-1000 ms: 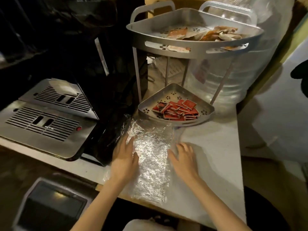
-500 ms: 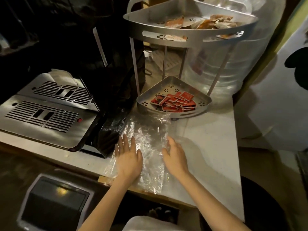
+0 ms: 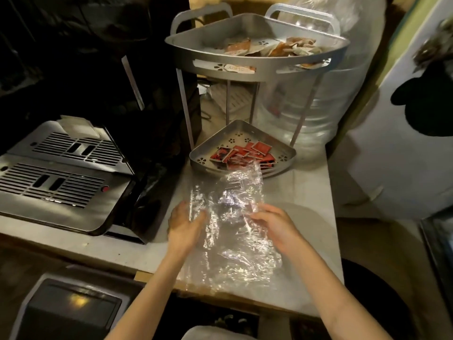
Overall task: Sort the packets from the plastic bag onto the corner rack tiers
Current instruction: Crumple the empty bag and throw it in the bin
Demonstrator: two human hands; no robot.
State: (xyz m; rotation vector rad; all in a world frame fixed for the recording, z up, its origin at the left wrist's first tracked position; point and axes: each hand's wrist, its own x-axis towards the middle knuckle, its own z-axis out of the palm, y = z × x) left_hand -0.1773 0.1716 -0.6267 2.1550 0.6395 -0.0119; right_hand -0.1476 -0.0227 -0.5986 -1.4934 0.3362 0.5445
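A clear, crinkled plastic bag [image 3: 230, 241] is lifted off the white counter [image 3: 301, 200]; I see no packets inside it. My left hand [image 3: 182, 225] grips its left edge and my right hand [image 3: 274, 223] pinches its right side. Behind stands a silver corner rack. Its lower tier [image 3: 201, 159] holds several red packets [image 3: 247, 154]. Its upper tier [image 3: 245, 65] holds several orange and beige packets [image 3: 269, 47].
A coffee machine with slotted metal drip trays [image 3: 56, 177] fills the left. A large clear water jug [image 3: 316, 119] stands behind the rack. A white fridge-like surface [image 3: 392, 148] is at the right. A grey bin lid [image 3: 71, 303] sits below the counter edge.
Both hands were flat on the bag lying on the counter; now they grip its sides and its far end has risen and folded toward the rack.
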